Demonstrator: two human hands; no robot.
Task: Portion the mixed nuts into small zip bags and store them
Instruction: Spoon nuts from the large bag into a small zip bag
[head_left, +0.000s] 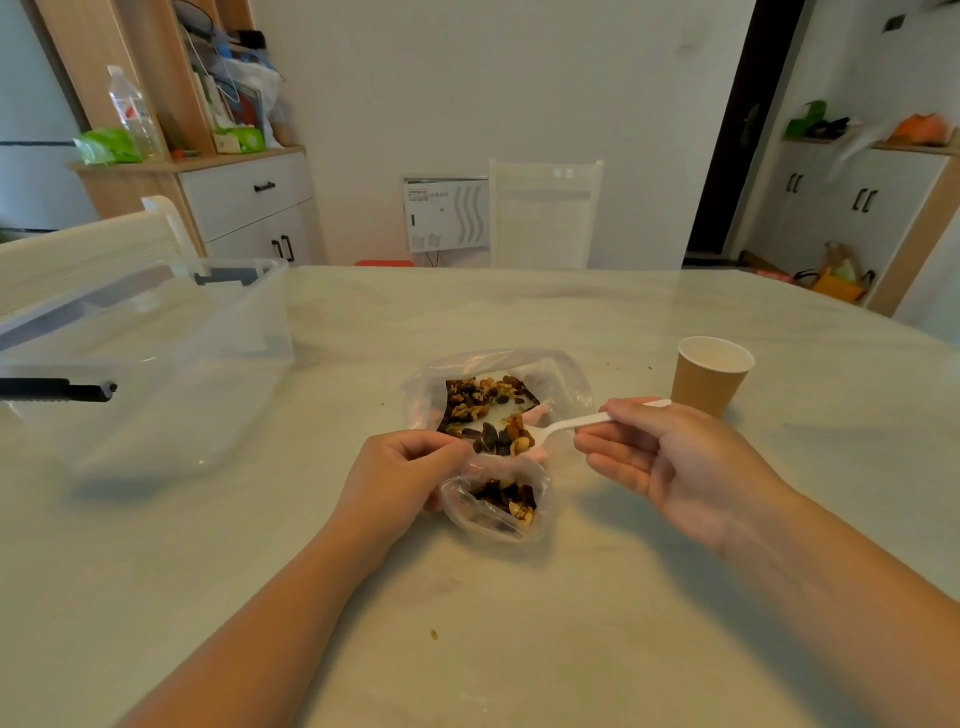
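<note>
Nearest, the left hand (402, 478) pinches the rim of the zip bag (496, 506), holding its mouth open just right of its fingers; some nuts already lie inside. The right hand (670, 462) grips the spoon (558, 427) by its handle, its loaded bowl reaching left, seemingly over the nuts (485, 408) in the big bag (566, 374) just beyond the left hand. This looks like mid-scoop: next, bring the spoon nearer and tip it into the zip bag without spilling.
</note>
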